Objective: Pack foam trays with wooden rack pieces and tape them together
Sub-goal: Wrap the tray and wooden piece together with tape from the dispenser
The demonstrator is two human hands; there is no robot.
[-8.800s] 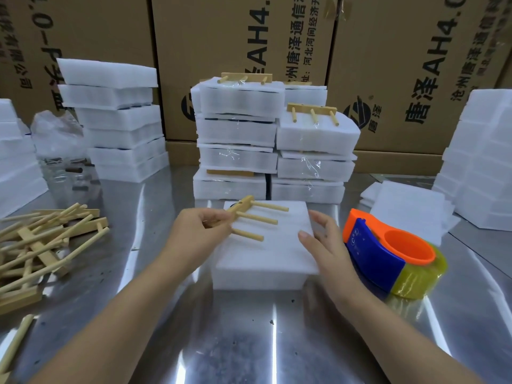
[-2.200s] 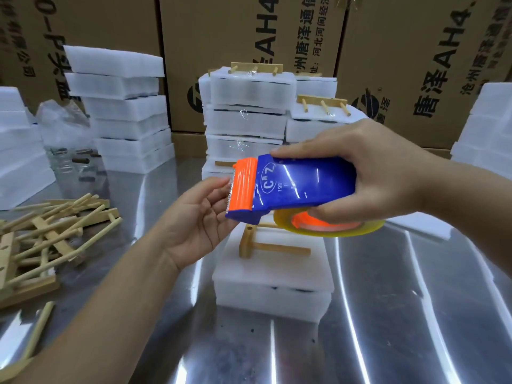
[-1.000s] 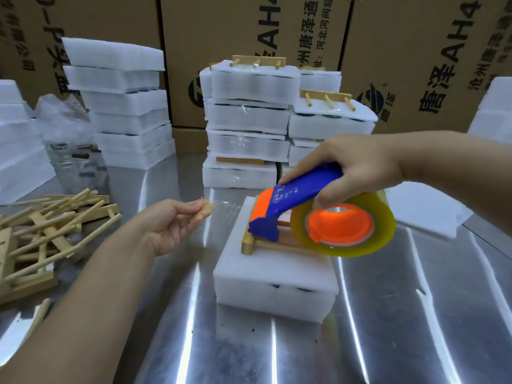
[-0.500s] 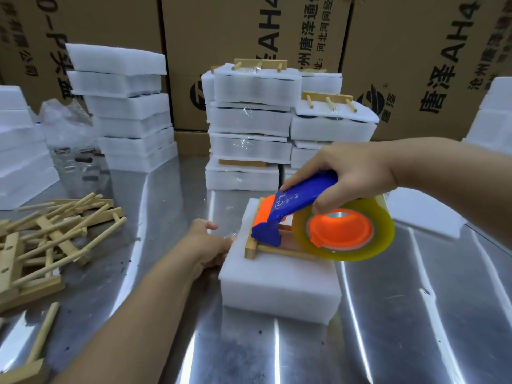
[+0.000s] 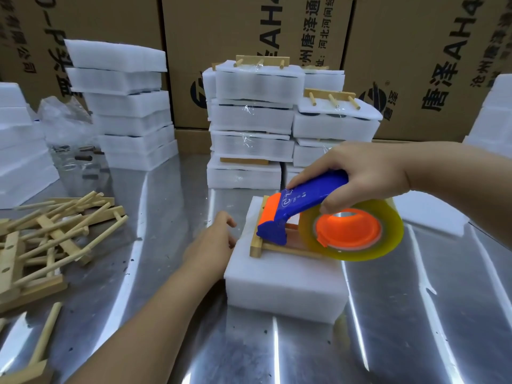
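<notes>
On steel table (image 5: 415,328): foam tray (image 5: 282,278), likely light, crushable; hold by flat sides. Left hand (image 5: 213,242) presses one side; right hand (image 5: 360,173) grips tape dispenser (image 5: 304,206).

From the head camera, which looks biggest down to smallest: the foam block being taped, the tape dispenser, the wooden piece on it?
1. foam block
2. tape dispenser, close in size; held nearer the camera, so unsure
3. wooden piece, partly hidden under the dispenser
</notes>
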